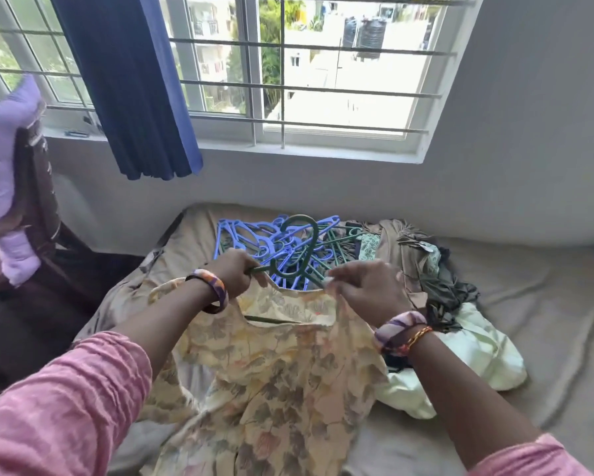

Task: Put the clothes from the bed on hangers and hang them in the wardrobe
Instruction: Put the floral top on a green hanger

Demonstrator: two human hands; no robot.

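hanger: smooth green plastic | dress: matt printed cloth

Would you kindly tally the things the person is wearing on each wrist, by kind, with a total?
Wide fabric-wrapped bangles: 2, one on the left wrist and one on the right wrist
Thin red-and-gold thread bands: 1, on the right wrist
Total: 3

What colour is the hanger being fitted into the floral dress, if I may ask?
Dark green hanger, clearest in the head view.
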